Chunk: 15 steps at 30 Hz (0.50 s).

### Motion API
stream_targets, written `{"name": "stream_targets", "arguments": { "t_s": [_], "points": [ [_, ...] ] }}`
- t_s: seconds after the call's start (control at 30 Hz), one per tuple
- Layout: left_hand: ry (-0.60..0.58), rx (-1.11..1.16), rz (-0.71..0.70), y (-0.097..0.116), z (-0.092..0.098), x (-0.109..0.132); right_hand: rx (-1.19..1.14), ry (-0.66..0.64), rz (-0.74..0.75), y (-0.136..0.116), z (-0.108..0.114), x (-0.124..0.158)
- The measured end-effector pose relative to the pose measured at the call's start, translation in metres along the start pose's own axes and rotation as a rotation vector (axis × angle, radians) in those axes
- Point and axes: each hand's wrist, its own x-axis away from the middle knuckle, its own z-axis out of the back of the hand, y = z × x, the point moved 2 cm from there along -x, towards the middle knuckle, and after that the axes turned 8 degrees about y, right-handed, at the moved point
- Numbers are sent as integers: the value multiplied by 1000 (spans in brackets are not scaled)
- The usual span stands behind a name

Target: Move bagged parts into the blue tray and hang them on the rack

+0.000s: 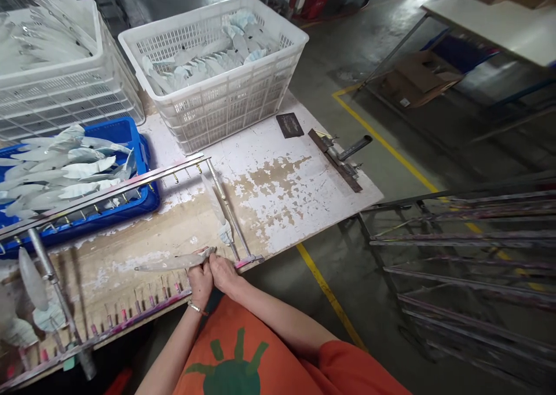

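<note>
1. The person's left hand (200, 283) and right hand (223, 271) sit close together at the near edge of the table (282, 180), fingers touching.
2. Both hands are closed on the right end of a long, pale, fish-shaped piece (174, 262). The piece lies flat and points left across the worn wood, just behind a row of small pegs.
3. That peg rail (130, 313) runs along the table's front edge, its pegs stained pink and red. It belongs to a metal frame (226, 209) whose far rail (108, 192) carries small hooks and crosses over the blue crate.
4. Another pale piece (215, 207) lies along the frame's right bars, just beyond the hands, not touching them.
5. More such pieces hang on the frame at the far left (30, 279).
6. A blue crate (134, 152) at the left of the table is heaped with the same pale pieces.
7. A white basket (217, 102) stands behind the frame, partly filled with them. A second white basket (65, 94) is at the back left, also loaded.
8. A small dark plate (290, 124) lies flat to the right of the first basket. Beside it, near the table's right corner, is a metal clamp with a handle (343, 154).
9. The left wrist wears a thin bracelet (197, 308). The person has an orange shirt (260, 360).
10. On the floor to the right stands a rack of metal bars (469, 256), with yellow line (382, 143) marking the concrete.
</note>
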Motion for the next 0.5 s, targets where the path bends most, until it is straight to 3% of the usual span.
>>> {"name": "stream_targets", "arguments": {
  "t_s": [0.2, 0.33, 0.5],
  "points": [
    [-35, 42, -9, 5, 2, -2, 12, -53, 44, 0, 4, -4],
    [-118, 169, 164, 6, 6, -17, 15, -86, 132, 1, 7, -5],
    [7, 13, 233, 21, 2, -48, -84, 11, 135, 11, -4, -5]
  ]
}}
